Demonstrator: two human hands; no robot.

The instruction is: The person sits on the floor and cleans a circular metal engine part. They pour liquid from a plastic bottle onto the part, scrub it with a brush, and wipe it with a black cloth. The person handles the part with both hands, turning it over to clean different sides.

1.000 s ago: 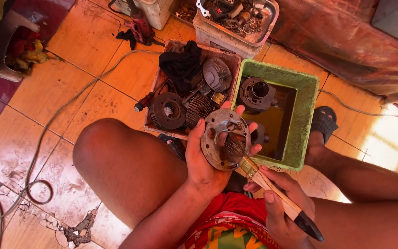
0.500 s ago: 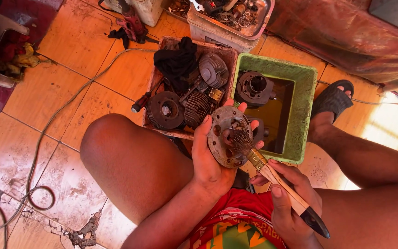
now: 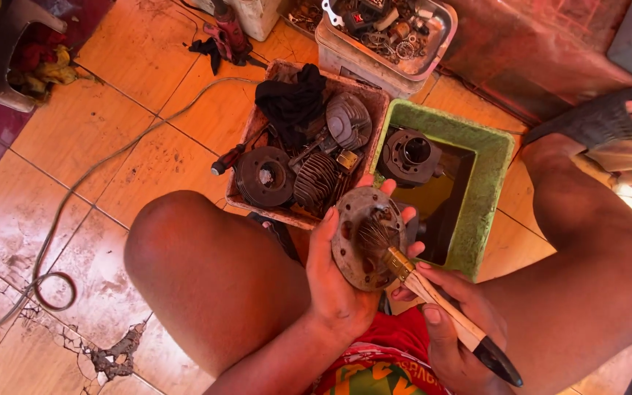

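- Two hands busy here: the left hand (image 3: 341, 281) has its grip closed around a round metal plate (image 3: 363, 238), fingers curled over the far rim and thumb on the near edge, face tilted up toward the camera.
- The right hand (image 3: 455, 333) is closed on the handle of a paintbrush (image 3: 433, 300), and its bristles are pressed right onto the plate's face.
- The plate sits above the lap, between the knees, just in front of the green tub (image 3: 488, 164).
- It looks like a stiff, fairly heavy bit of cast metal, grimy and probably slick, so I'd say the rim is the place to hold it.
- In the tub there's dark liquid with a cylinder part (image 3: 411, 155) sitting in it.
- Next to that, a shallow box (image 3: 257, 124) holds finned engine bits, a dark disc and a black rag.
- A cable (image 3: 74, 190) snakes across the orange tile floor (image 3: 111, 124).
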